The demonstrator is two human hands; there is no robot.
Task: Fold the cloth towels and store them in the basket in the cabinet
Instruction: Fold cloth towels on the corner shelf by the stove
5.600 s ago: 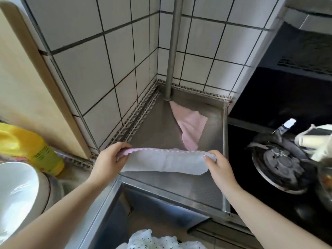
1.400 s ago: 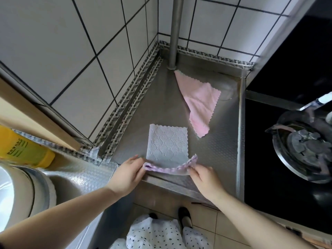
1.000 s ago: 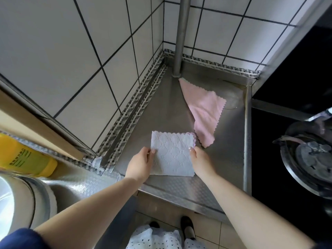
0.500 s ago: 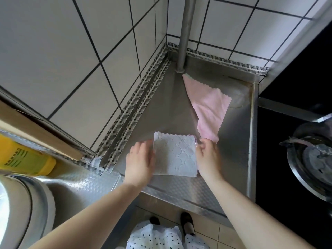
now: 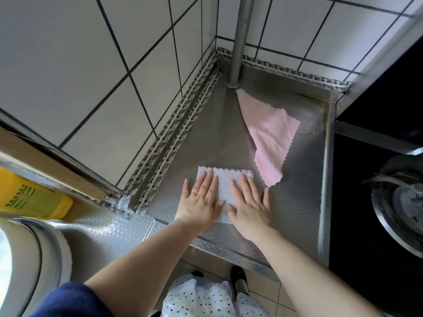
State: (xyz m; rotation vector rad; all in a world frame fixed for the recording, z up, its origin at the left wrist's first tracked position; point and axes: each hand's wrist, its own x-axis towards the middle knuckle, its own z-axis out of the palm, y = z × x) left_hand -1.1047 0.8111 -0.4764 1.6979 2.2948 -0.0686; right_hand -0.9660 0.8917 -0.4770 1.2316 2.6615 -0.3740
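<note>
Flat grip of both hands (image 5: 225, 202) on white towel (image 5: 225, 186), pink towel (image 5: 271, 143) just beside.

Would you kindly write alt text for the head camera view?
Both hands, left hand and right hand, press flat on a folded white towel on a steel counter. A pink towel lies unfolded just behind it, near a metal pole.

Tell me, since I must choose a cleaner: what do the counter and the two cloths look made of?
Counter: looks like stainless steel, with a dull grey sheen and a fine embossed dot pattern. White towel: soft woven cloth, probably microfibre, with a raised diamond pattern and scalloped edge. Pink towel: similar fuzzy cloth, matte, with a zigzag-cut edge.
</note>
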